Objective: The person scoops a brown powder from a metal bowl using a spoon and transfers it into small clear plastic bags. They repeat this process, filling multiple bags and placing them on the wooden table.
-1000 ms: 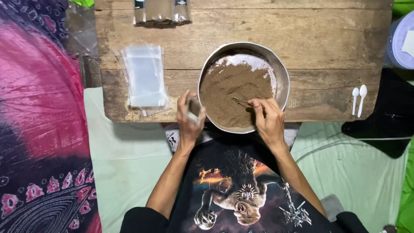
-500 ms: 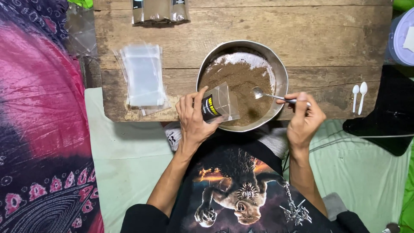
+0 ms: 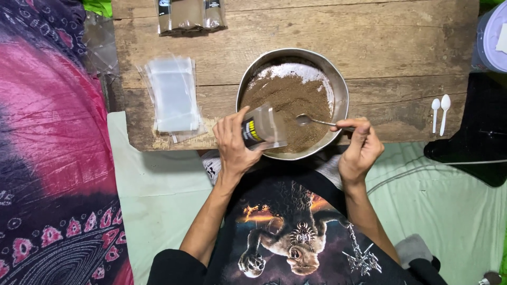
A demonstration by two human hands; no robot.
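A steel bowl (image 3: 341,89) full of brown powder (image 3: 288,103) sits at the near edge of a rough wooden table (image 3: 391,42). My left hand (image 3: 232,140) holds a small clear pouch (image 3: 263,126) with a dark and yellow label, tilted over the bowl's near rim. My right hand (image 3: 362,148) pinches the handle of a metal spoon (image 3: 316,121), whose scoop lies just above the powder, right beside the pouch's mouth.
A stack of empty clear pouches (image 3: 174,95) lies on the table's left part. Filled pouches (image 3: 190,13) stand at the far edge. Two white plastic spoons (image 3: 440,111) lie at the right. A lidded tub (image 3: 494,37) stands at far right. Patterned cloth (image 3: 47,158) covers the left.
My left hand has lifted a pouch from beside the bowl and tilted it over the rim. My right hand drew back from the powder and now holds the spoon near the pouch's mouth.
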